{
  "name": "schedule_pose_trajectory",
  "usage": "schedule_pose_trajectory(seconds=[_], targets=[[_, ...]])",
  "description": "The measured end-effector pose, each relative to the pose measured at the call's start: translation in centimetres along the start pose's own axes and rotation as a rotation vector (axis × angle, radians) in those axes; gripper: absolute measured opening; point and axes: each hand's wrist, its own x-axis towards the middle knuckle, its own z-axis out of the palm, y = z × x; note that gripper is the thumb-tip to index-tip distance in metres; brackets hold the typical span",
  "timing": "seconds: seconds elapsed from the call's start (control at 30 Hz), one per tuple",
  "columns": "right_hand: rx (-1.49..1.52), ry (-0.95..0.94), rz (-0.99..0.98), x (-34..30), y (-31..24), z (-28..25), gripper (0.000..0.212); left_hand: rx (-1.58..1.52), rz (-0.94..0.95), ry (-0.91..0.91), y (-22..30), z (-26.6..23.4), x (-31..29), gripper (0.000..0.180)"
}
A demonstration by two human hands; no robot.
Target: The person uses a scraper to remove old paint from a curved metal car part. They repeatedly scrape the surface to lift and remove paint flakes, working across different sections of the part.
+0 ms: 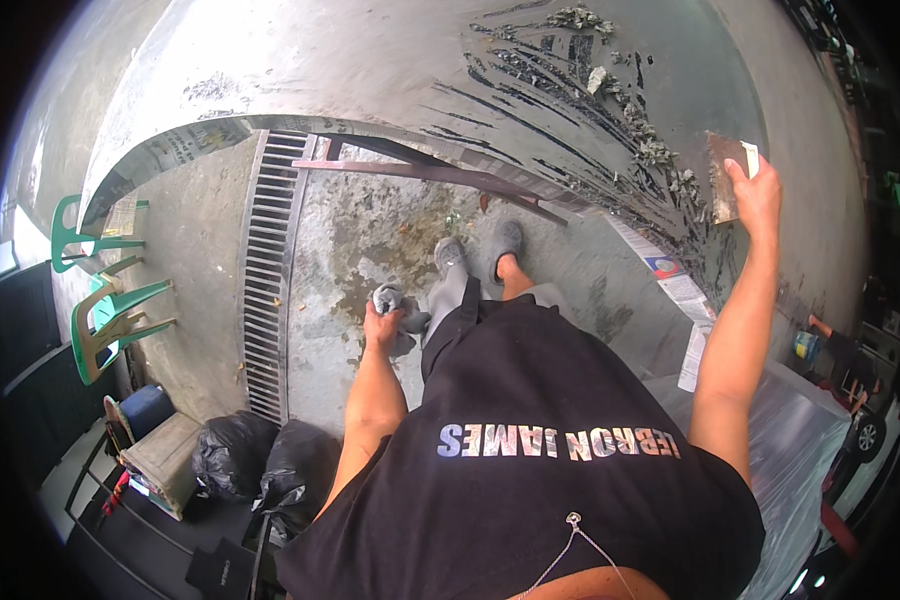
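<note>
My right hand (pixel 761 198) is closed round a wide flat scraper (pixel 720 182) with a brownish blade and a pale edge. It presses against a large pale grey panel (pixel 360 70) at the far side. Dark streaks and clumps of scraped grey material (pixel 653 152) run across the panel just left of the scraper. Down at my left side, my left hand (pixel 380 326) grips a crumpled grey rag (pixel 407 318), hanging clear of the panel. Newspaper (pixel 682 290) lines the panel's near edge.
A reddish metal bar (pixel 400 170) of a stand runs under the panel. A drain grate (pixel 268 270) crosses the wet-stained floor. Green plastic chairs (pixel 120 305), black garbage bags (pixel 235 455) and a bin (pixel 160 455) stand left. Plastic sheeting (pixel 795 440) lies right; another person (pixel 850 360) is beyond.
</note>
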Motion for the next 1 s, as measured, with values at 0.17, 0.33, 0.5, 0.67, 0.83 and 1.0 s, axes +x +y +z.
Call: schedule_pose_trajectory(seconds=[0.17,0.33,0.5,0.67,0.83,1.0], targets=[[0.086,-0.008,0.031,0.4,1.7,-0.1,0.038,0.005,0.052,0.012,3.2,-1.6,-0.3,0.067],[0.003,-0.025,0.029,0.9,0.6,-0.2,0.038,-0.008,0.058,0.038,2.5,-2.2,1.5,0.065],[0.037,0.001,0.021,0.8,1.5,0.3,0.038,-0.046,0.054,0.057,4.5,-3.4,1.4,0.064],[-0.009,0.000,0.037,0.9,1.4,0.3,0.036,-0.050,0.052,0.054,2.8,-3.2,0.4,0.067],[0.021,0.034,0.004,0.6,1.2,0.5,0.037,0.062,-0.044,0.034,4.2,-3.4,-1.6,0.072],[-0.018,0.023,0.042,0.3,0.4,0.3,0.038,0.064,0.021,0.017,3.0,-3.2,-0.9,0.070]])
